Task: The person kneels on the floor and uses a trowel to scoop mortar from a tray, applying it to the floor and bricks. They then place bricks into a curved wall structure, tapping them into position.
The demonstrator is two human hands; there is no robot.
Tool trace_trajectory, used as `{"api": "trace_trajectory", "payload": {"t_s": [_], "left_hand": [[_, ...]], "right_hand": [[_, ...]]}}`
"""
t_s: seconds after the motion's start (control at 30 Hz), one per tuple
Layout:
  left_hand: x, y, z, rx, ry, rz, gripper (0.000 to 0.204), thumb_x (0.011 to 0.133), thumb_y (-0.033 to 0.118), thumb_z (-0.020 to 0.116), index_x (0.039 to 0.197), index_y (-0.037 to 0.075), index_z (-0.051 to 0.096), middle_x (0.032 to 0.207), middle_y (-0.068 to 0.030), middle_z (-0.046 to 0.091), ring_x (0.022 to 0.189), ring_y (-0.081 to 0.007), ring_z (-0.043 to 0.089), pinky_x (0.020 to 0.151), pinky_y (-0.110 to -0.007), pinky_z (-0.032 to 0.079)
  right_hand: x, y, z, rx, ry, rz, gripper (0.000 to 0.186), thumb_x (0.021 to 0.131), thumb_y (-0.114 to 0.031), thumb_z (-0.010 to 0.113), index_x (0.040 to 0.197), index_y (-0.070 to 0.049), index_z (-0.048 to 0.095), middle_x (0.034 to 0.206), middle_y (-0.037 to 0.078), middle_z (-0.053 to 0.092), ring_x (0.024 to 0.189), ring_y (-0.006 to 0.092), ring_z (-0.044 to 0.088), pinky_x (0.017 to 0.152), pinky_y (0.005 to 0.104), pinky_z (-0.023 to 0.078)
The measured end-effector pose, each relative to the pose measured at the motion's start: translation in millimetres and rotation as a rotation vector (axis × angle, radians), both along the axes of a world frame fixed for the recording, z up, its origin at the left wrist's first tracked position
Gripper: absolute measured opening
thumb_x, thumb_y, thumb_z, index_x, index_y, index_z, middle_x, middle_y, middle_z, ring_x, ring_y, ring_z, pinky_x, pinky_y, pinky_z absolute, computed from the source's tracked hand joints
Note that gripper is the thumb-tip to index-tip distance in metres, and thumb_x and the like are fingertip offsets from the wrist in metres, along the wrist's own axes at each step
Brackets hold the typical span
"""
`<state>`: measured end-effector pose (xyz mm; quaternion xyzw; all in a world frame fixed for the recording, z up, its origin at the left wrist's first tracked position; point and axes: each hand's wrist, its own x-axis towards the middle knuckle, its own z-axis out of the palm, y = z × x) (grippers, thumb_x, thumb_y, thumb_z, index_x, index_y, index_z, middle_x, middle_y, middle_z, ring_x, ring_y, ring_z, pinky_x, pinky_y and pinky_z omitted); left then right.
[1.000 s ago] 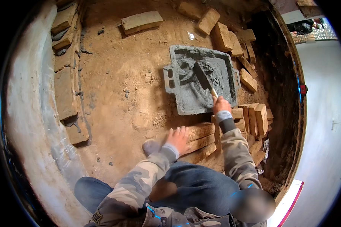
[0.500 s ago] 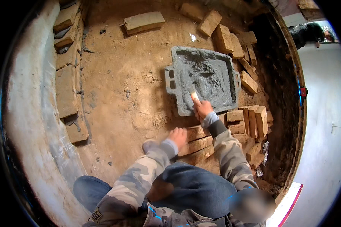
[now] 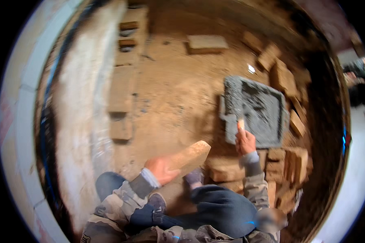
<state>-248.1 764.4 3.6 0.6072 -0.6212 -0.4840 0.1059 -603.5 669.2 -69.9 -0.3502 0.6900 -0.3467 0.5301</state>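
In the head view, the person's left hand point(image 3: 162, 170) is gripping one end of a brick point(image 3: 194, 157), its blurred fingers wrapping around it, just left of the brick stack point(image 3: 226, 170). The right hand point(image 3: 245, 142) is clenching a trowel handle point(image 3: 241, 123), fingers curling tightly, beside the grey tray point(image 3: 267, 145) holding mortar point(image 3: 265, 107). Unlike half a second ago, the left hand is holding the brick apart from the stack rather than touching the stack.
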Motion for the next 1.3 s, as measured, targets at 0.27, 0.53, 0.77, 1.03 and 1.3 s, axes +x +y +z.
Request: {"api": "trace_trajectory", "payload": {"t_s": [0.27,0.53,0.77,1.03,1.3], "left_hand": [[124,101,50,0.035,0.868,0.801,0.065,0.084,0.037,0.073,0.131,-0.004,0.052,0.119,-0.0151,0.064,0.109,-0.0198,0.06,0.095,-0.034,0.047],[134,148,-12,-0.208,1.423,1.08,0.078,0.083,0.042,0.07,0.142,-0.001,0.039,0.136,-0.0176,0.051,0.12,-0.0262,0.054,0.102,-0.039,0.044],[125,171,-19,-0.14,1.522,1.271,0.079,0.083,0.041,0.07,0.142,-0.002,0.039,0.136,-0.0174,0.051,0.12,-0.0259,0.054,0.102,-0.038,0.044],[131,145,-31,-0.112,1.562,1.263,0.081,0.082,0.04,0.07,0.142,-0.002,0.038,0.136,-0.0172,0.051,0.121,-0.0255,0.053,0.103,-0.038,0.043],[131,131,-44,-0.076,1.602,1.244,0.082,0.081,0.04,0.07,0.143,-0.003,0.037,0.136,-0.0171,0.051,0.121,-0.0252,0.053,0.103,-0.037,0.043]], "right_hand": [[192,-69,-35,0.145,-0.299,0.183,0.035,0.097,-0.041,0.056,0.086,-0.008,0.057,0.061,-0.002,0.046,0.042,0.0083,0.04,0.037,0.0253,0.031],[396,-141,-15,0.434,-1.029,0.453,0.052,0.093,-0.065,0.045,0.083,-0.015,0.042,0.058,-0.004,0.039,0.042,0.0092,0.037,0.036,0.0251,0.034],[419,-49,-51,0.68,-1.1,0.472,0.059,0.089,-0.076,0.037,0.076,-0.018,0.039,0.051,-0.004,0.035,0.036,0.0108,0.035,0.03,0.0269,0.03],[359,-136,-54,-0.371,0.225,0.77,0.039,0.096,-0.034,0.056,0.09,0.004,0.064,0.065,0.016,0.062,0.054,0.0246,0.062,0.05,0.0398,0.05],[346,-260,-36,-0.395,0.733,0.97,0.052,0.093,-0.045,0.056,0.094,0.005,0.065,0.083,0.028,0.068,0.078,0.0419,0.068,0.07,0.0486,0.054]]}}
